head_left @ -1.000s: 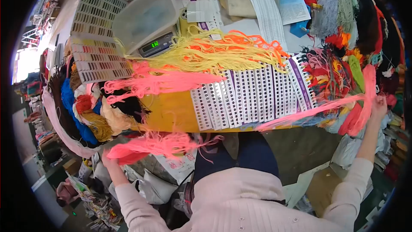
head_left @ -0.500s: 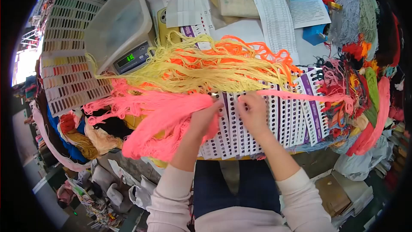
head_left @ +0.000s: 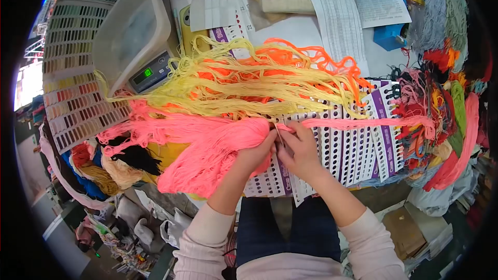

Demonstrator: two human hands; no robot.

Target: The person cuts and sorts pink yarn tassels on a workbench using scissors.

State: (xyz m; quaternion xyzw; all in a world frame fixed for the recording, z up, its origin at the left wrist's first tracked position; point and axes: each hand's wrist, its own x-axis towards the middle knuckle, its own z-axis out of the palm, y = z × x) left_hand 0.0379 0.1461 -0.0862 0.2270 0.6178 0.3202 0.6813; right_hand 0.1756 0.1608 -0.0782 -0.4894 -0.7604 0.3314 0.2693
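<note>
A thick skein of bright pink thread point(head_left: 212, 158) lies bunched at the left, and my left hand point(head_left: 258, 154) is closed on its right end. Just beside it, my right hand point(head_left: 302, 153) is closed, fingers pinched at the top of a white punched thread card point(head_left: 301, 191). A short loop of pink thread shows at those fingertips. The card slants and sticks out below its neighbours. More punched cards point(head_left: 342, 150) lie in a row under and right of my hands. A thin pink strand point(head_left: 363, 123) stretches across them to the right.
Yellow thread point(head_left: 249, 93) and orange thread point(head_left: 332, 65) lie behind my hands. A scale point(head_left: 150, 72) with a white tray point(head_left: 135, 26) stands back left before a colour chart point(head_left: 72, 57). Papers point(head_left: 334, 15), a phone point(head_left: 188, 28) and mixed thread bundles point(head_left: 415, 98) surround the area.
My hands have come closer together, and the left one has moved slightly right with the pink skein. One punched card now juts out below the row. The whole view has shifted a little.
</note>
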